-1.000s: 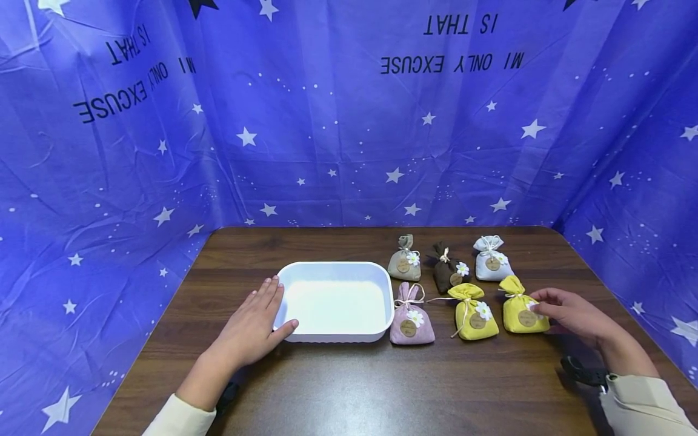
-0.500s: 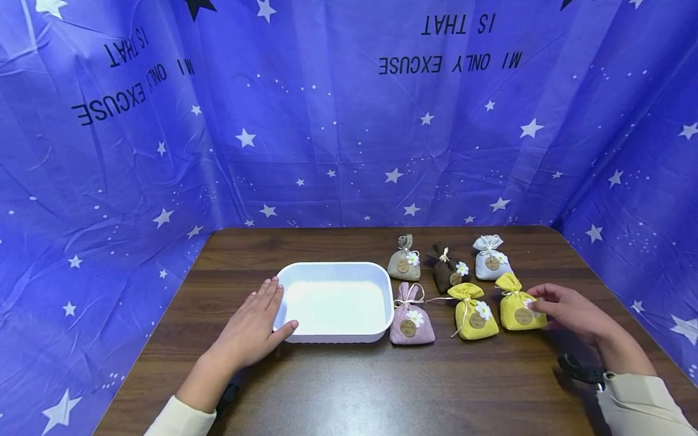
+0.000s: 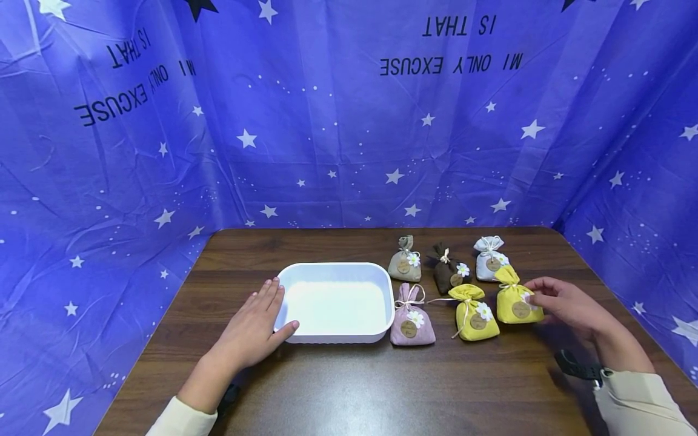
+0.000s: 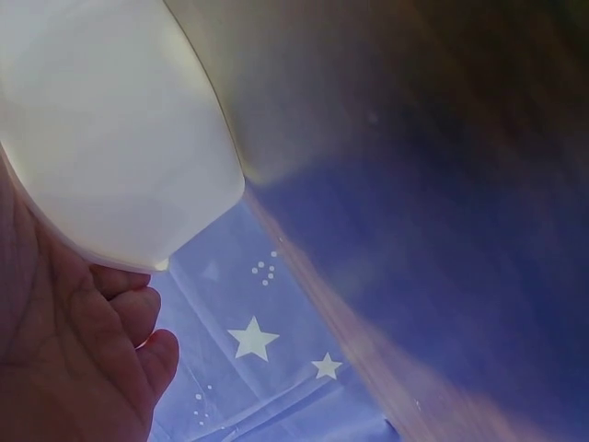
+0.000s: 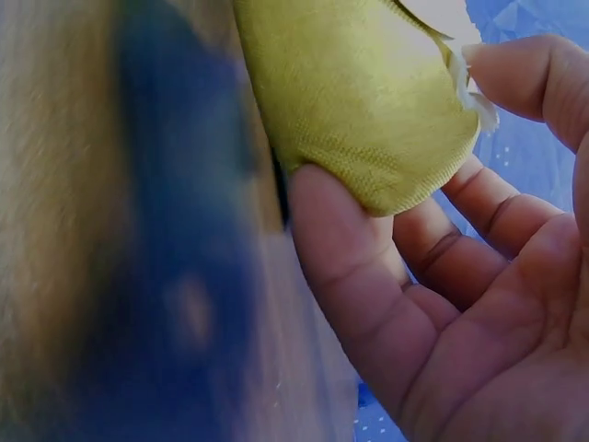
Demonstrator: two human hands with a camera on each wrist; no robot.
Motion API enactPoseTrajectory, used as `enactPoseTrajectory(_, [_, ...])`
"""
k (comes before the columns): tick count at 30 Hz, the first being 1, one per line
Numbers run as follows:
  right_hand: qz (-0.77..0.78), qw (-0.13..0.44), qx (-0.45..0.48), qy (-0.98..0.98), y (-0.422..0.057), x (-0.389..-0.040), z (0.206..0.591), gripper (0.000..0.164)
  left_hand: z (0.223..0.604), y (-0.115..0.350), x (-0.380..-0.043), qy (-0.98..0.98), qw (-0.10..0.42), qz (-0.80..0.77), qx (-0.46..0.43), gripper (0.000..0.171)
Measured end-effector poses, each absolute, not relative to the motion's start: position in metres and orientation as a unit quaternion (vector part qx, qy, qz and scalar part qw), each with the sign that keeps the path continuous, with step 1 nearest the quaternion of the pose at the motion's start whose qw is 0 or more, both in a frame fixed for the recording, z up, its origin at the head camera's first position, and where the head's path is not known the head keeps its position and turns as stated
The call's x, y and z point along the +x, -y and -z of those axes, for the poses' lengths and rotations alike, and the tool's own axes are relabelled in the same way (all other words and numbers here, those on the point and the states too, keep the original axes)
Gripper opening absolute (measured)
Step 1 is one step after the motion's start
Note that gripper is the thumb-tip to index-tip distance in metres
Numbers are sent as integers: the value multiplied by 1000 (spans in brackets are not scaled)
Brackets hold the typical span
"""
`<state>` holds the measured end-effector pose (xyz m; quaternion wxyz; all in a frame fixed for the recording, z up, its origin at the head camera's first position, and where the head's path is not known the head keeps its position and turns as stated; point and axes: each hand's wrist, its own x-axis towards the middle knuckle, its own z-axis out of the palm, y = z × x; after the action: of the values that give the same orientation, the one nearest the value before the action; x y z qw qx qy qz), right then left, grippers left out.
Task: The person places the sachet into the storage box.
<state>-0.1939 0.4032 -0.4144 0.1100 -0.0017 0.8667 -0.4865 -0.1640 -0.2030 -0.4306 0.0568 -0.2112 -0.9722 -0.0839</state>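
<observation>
At the left, the person's left hand [image 3: 248,327] lies with straight fingers against the left side of a white tray [image 3: 338,338], its thumb over the near left corner; it grips nothing and seems to steady the tray on the wooden table [image 3: 349,387]. Just right of the tray, a taupe pouch [image 3: 397,266] sits on the far side and a pink pouch [image 3: 423,333] on the near side, close to the tray's right wall. Next come a brown pouch [image 3: 443,281] farther back and a loose yellow pouch [image 3: 463,324] nearer, then a pale grey pouch [image 3: 482,269] at the far side. Rightmost is the held yellow pouch [image 3: 508,298], pinched at its right side by the right hand [image 3: 578,312], with the thumb [image 5: 515,78] at the white flower and the other fingers [image 5: 345,258] behind and below. Whether its base touches the table cannot be told. The step in hand looks like taking up this pouch. The next move probably calls for a firm pinch and enough height to pass its close neighbours, the pale grey and loose yellow pouches, without knocking them, the left hand staying put.
</observation>
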Motion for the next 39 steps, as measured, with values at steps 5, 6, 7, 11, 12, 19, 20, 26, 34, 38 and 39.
enactPoseTrajectory(5, [507, 113, -22, -854, -399, -196, 406, 42, 431, 203, -163, 973, 58, 80, -210, 85])
enactPoseTrajectory(6, [511, 114, -27, -851, -398, -197, 404, 42, 431, 203, -163, 973, 59, 79, -210, 85])
enactPoseTrajectory(7, [516, 114, -31, -848, -396, -197, 402, 42, 432, 203, -163, 973, 60, 78, -210, 85])
enactPoseTrajectory(11, [525, 110, -43, -843, -390, -199, 397, 40, 432, 204, -162, 972, 64, 77, -211, 85])
enactPoseTrajectory(12, [526, 109, -45, -842, -388, -200, 396, 39, 432, 204, -162, 972, 64, 77, -211, 85])
enactPoseTrajectory(19, [527, 103, -55, -842, -375, -204, 389, 34, 433, 204, -162, 973, 66, 72, -211, 85])
enactPoseTrajectory(20, [527, 102, -55, -842, -373, -205, 388, 34, 433, 204, -162, 972, 66, 71, -212, 85])
enactPoseTrajectory(26, [525, 96, -65, -843, -359, -209, 382, 33, 431, 203, -161, 972, 70, 71, -214, 85])
enactPoseTrajectory(34, [560, 105, -90, -817, -339, -213, 375, 29, 432, 203, -163, 973, 60, 72, -210, 86])
enactPoseTrajectory(38, [574, 114, -91, -806, -329, -218, 374, 24, 431, 203, -163, 974, 58, 72, -209, 87])
enactPoseTrajectory(39, [576, 117, -92, -804, -326, -220, 374, 25, 430, 203, -163, 974, 59, 72, -209, 87])
